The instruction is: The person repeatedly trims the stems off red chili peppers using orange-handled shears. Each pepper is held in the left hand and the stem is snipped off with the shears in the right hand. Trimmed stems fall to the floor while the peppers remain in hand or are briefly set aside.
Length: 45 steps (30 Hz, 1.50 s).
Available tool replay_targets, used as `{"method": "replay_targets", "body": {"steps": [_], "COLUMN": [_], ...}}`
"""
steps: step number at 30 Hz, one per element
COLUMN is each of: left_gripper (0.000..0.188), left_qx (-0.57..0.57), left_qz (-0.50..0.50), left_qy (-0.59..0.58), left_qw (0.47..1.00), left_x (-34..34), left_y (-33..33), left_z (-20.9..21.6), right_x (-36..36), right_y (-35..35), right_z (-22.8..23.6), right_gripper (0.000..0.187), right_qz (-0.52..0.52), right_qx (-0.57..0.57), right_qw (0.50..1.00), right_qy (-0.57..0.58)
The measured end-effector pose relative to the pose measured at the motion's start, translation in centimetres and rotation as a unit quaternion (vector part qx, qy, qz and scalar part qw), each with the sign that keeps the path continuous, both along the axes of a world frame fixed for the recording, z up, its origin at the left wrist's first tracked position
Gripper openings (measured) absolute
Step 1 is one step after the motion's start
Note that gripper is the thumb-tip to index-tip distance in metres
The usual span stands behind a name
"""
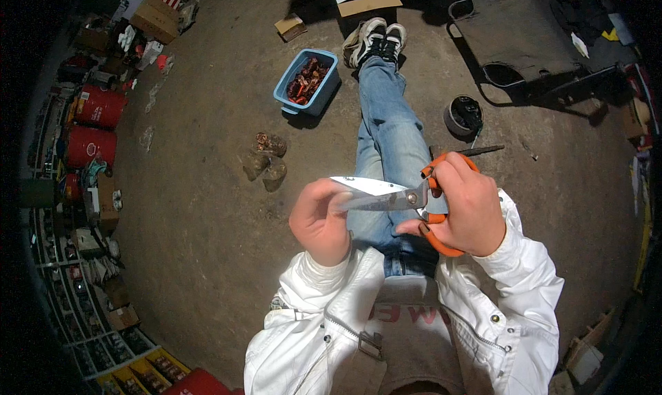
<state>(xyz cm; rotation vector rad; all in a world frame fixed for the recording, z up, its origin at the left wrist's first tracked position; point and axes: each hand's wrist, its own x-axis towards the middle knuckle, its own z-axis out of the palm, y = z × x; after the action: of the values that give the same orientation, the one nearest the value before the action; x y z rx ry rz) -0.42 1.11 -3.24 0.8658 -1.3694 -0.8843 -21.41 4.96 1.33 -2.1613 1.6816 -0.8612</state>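
A pair of scissors (387, 200) with orange handles and long metal blades is held level above my lap, its blades slightly apart. My right hand (474, 205) is wrapped around the handles, with fingers in the upper loop and the thumb by the lower one. At the other end, my left hand (320, 221) pinches the blades near their tips between thumb and curled fingers. The exact tips are hidden by those fingers. Beneath lie my outstretched legs in blue jeans (389, 119), the feet crossed or side by side at the far end.
Left of my legs stands a blue plastic bin (287, 107) with reddish coppery pieces. Nearer lie several stubby metal parts (266, 162), one with copper windings. To the right are a dark bucket (452, 117), a dark rod (486, 149) and a folding cot (514, 33). Red drums (93, 147) line the left.
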Motion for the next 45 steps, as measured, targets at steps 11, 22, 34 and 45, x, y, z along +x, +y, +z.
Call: {"method": "replay_targets", "body": {"steps": [11, 22, 34, 45], "left_gripper": [0.003, 0.006, 0.014, 0.014], "left_qx": [0.048, 0.039, 0.05, 0.032], "left_qz": [-0.022, -0.015, -0.012, -0.032], "left_qy": [0.029, 0.032, 0.024, 0.011], "left_qw": [0.998, 0.999, 0.998, 0.999], "left_x": [-0.5, -0.3, -0.5, -0.2], "left_y": [0.5, 0.6, 0.5, 0.6], "left_z": [1.1, 0.7, 0.7, 0.8], "right_x": [0.3, 0.1, 0.2, 0.5], "right_y": [-0.3, 0.1, -0.4, -0.2], "right_z": [-0.1, -0.3, 0.1, 0.1], "right_gripper": [0.071, 0.061, 0.07, 0.072], "right_qz": [0.007, -0.01, 0.013, 0.009], "right_qx": [-0.043, -0.024, -0.048, -0.002], "right_qw": [0.999, 1.0, 0.999, 0.999], "right_qy": [-0.007, 0.017, -0.019, -0.037]}}
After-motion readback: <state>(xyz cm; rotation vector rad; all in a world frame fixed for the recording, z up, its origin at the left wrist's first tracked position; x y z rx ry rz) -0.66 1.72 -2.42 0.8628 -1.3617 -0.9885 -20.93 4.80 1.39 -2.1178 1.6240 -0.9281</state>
